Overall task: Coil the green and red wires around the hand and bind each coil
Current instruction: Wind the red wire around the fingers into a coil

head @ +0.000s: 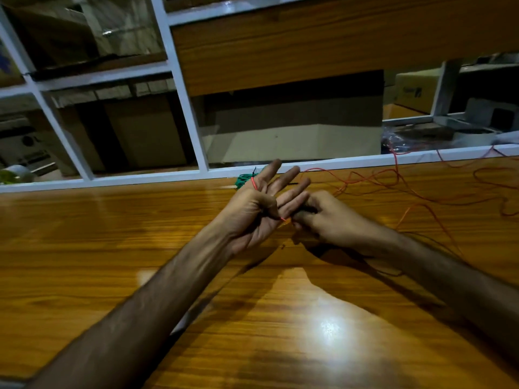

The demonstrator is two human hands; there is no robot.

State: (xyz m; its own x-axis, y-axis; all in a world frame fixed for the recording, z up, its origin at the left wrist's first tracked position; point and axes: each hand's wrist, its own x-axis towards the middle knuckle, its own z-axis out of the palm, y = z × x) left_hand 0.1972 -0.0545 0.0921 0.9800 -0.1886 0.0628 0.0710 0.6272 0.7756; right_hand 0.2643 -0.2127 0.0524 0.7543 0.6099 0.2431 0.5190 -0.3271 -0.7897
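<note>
My left hand [258, 209] is raised over the wooden table [112, 248], fingers stretched out, thumb folded across the palm and pinning the end of the red wire [387, 178]. One turn of that wire runs over the back of the hand near the index finger. My right hand [323, 217] sits just right of it with curled fingers that pinch the red wire at the left palm. Loose red wire trails in loops across the table to the right. A green wire coil [243, 181] lies behind my left hand at the table's far edge, partly hidden.
A white-framed glass partition [196, 127] runs along the table's far edge, with cardboard boxes [292, 127] behind it. A wooden panel [309, 43] hangs above. More red wire and a white round object [471, 136] lie past the frame at the far right.
</note>
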